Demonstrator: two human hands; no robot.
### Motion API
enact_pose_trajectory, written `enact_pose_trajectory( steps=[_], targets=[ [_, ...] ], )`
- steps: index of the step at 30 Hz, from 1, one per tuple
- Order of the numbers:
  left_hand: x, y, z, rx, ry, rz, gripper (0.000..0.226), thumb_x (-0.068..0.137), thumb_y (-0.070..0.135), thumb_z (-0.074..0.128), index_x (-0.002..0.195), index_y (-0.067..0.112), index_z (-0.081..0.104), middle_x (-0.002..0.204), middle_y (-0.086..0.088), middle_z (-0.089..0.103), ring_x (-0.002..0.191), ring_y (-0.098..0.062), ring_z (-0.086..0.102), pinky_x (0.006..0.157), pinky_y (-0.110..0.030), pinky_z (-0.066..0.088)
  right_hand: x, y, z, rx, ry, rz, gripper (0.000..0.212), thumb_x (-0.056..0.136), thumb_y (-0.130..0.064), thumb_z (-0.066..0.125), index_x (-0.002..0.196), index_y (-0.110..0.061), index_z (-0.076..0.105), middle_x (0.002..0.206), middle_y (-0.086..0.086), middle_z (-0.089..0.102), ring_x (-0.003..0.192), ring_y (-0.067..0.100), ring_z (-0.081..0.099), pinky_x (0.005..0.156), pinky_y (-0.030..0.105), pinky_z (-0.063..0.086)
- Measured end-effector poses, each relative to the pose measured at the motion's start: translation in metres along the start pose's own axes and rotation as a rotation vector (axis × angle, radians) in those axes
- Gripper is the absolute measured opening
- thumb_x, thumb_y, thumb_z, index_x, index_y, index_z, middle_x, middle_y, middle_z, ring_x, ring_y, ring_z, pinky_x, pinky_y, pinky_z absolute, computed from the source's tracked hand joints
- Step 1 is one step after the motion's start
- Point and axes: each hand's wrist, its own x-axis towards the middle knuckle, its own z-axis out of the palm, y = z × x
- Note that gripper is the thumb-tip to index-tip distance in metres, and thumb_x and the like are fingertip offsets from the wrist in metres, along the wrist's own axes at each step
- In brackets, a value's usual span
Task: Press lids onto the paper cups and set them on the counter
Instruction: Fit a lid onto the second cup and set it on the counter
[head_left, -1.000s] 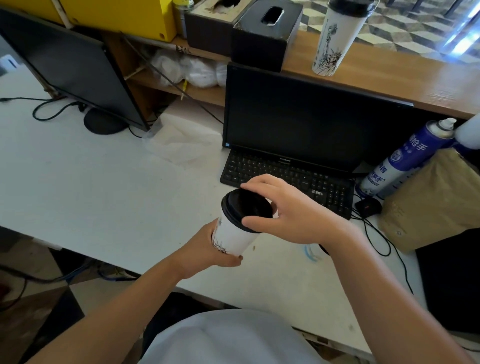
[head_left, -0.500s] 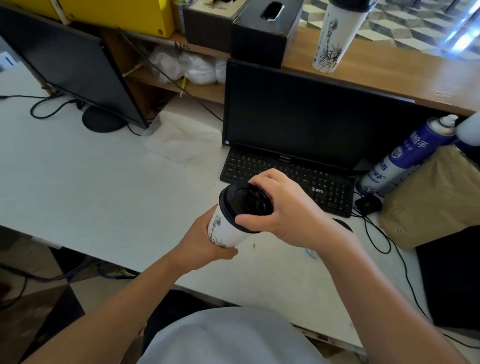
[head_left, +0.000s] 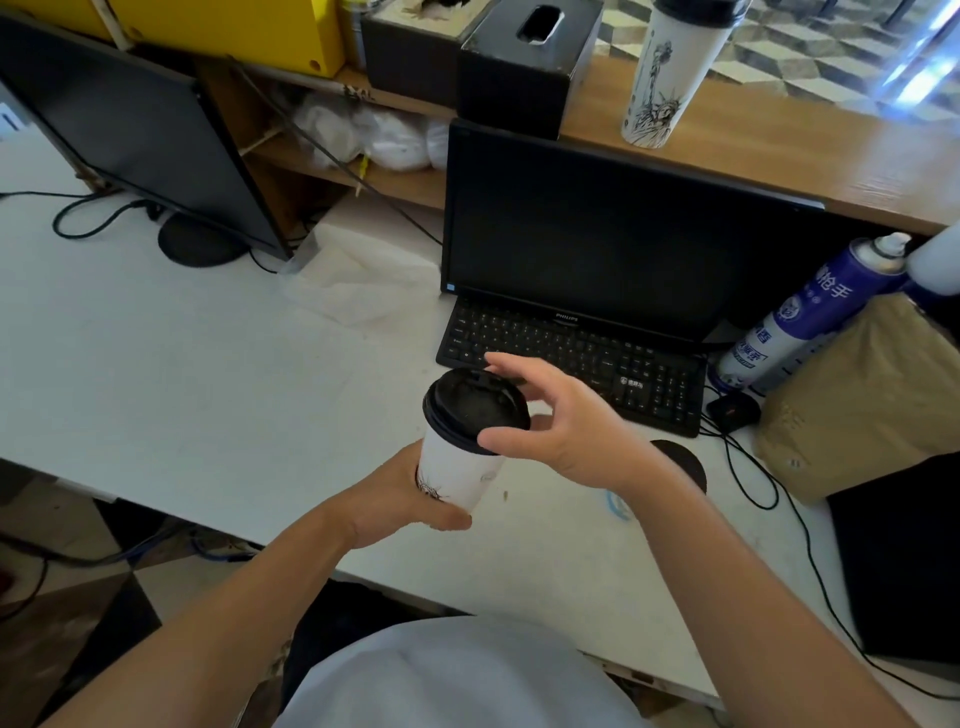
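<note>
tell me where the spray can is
The spray can leans at the right of the desk in the head view, between the keyboard and the brown bag.

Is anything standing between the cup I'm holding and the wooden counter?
Yes: the black monitor stands upright between the held cup and the wooden counter behind it; the cup would likely have to pass over it.

The left hand (head_left: 395, 499) hides the base of the paper cup (head_left: 457, 467); the right wrist (head_left: 644, 470) covers part of a dark disc (head_left: 685, 460). The top edge cuts the second cup (head_left: 665, 78).
</note>
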Motion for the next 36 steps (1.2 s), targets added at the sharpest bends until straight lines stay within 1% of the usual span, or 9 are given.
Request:
enact_pose_trajectory(
  steps=[3, 7, 11, 15, 21, 24, 27, 32, 36],
  targets=[
    [0.003, 0.005, 0.001, 0.026, 0.083, 0.031, 0.074, 0.074, 0.002, 0.085, 0.132, 0.034, 0.053, 0.121, 0.010, 0.067, 0.114, -0.010, 0.063, 0.089, -0.034, 0.059, 0.000, 0.010, 0.011, 0.173, 0.011, 0.046, 0.070, 0.083, -0.036, 0.082, 0.144, -0.034, 0.049, 0.136, -0.015, 0.062, 0.121, 0.011, 0.063, 0.098, 0.042, 0.058],
    [0.006, 0.003, 0.004, 0.004, 0.218, 0.083, 0.074, 0.072, 0.005, 0.087, 0.133, 0.029, 0.052, 0.120, 0.006, 0.066, 0.111, -0.015, 0.063, 0.077, -0.030, 0.060, 0.000, 0.018, 0.024, 0.340, 0.087, 0.046, 0.061, 0.089, -0.029, 0.078, 0.143, -0.029, 0.050, 0.136, -0.012, 0.063, 0.116, 0.015, 0.067, 0.092, 0.050, 0.059],
    [0.005, 0.001, 0.006, 0.064, 0.149, 0.014, 0.066, 0.069, 0.000, 0.085, 0.123, 0.026, 0.057, 0.110, -0.002, 0.064, 0.096, -0.020, 0.065, 0.072, -0.042, 0.063, 0.001, 0.020, 0.022, 0.238, 0.084, 0.022, 0.083, 0.082, -0.031, 0.083, 0.151, -0.039, 0.038, 0.142, -0.024, 0.052, 0.130, -0.001, 0.052, 0.100, 0.024, 0.053],
    [0.007, -0.001, 0.005, 0.077, 0.177, 0.018, 0.067, 0.064, 0.007, 0.085, 0.123, 0.024, 0.058, 0.107, -0.004, 0.064, 0.093, -0.023, 0.066, 0.070, -0.044, 0.063, 0.004, 0.010, 0.014, -0.007, 0.082, -0.007, 0.079, 0.080, -0.038, 0.085, 0.149, -0.036, 0.045, 0.137, -0.024, 0.052, 0.125, -0.006, 0.050, 0.093, 0.014, 0.048],
    [0.005, 0.004, -0.003, 0.132, 0.085, 0.014, 0.074, 0.069, -0.006, 0.084, 0.125, 0.034, 0.057, 0.112, 0.003, 0.067, 0.102, -0.013, 0.065, 0.082, -0.044, 0.062, 0.000, -0.007, 0.000, -0.347, 0.016, -0.122, 0.079, 0.080, -0.051, 0.079, 0.149, -0.028, 0.047, 0.135, -0.019, 0.045, 0.126, 0.003, 0.041, 0.098, 0.015, 0.037],
    [0.004, 0.006, -0.008, 0.152, 0.058, 0.018, 0.078, 0.067, -0.004, 0.085, 0.126, 0.038, 0.055, 0.118, 0.004, 0.067, 0.110, -0.014, 0.063, 0.090, -0.046, 0.059, 0.001, -0.015, -0.001, -0.484, -0.026, -0.206, 0.077, 0.082, -0.055, 0.075, 0.148, -0.024, 0.048, 0.132, -0.013, 0.042, 0.124, 0.007, 0.039, 0.098, 0.016, 0.042],
    [0.006, 0.007, -0.009, 0.164, 0.085, 0.037, 0.077, 0.066, -0.001, 0.086, 0.127, 0.035, 0.056, 0.117, -0.002, 0.067, 0.108, -0.020, 0.064, 0.085, -0.047, 0.061, 0.002, -0.018, 0.004, -0.544, -0.002, -0.225, 0.076, 0.086, -0.058, 0.068, 0.148, -0.021, 0.046, 0.133, -0.012, 0.039, 0.124, 0.007, 0.038, 0.101, 0.021, 0.045],
    [0.008, 0.000, -0.004, 0.142, 0.197, 0.068, 0.067, 0.067, -0.005, 0.083, 0.121, 0.028, 0.060, 0.096, 0.004, 0.071, 0.083, -0.015, 0.068, 0.066, -0.034, 0.060, 0.001, -0.015, 0.014, -0.498, 0.058, -0.160, 0.076, 0.090, -0.056, 0.065, 0.150, -0.018, 0.040, 0.136, -0.011, 0.036, 0.126, 0.009, 0.037, 0.104, 0.022, 0.042],
    [0.013, -0.013, 0.006, 0.101, 0.380, 0.103, 0.065, 0.061, 0.013, 0.082, 0.119, 0.028, 0.058, 0.096, -0.003, 0.071, 0.083, -0.025, 0.070, 0.061, -0.034, 0.059, 0.005, -0.014, 0.024, -0.461, 0.119, -0.094, 0.074, 0.091, -0.055, 0.063, 0.150, -0.016, 0.040, 0.137, -0.009, 0.036, 0.128, 0.010, 0.033, 0.105, 0.024, 0.039]
  ],
)
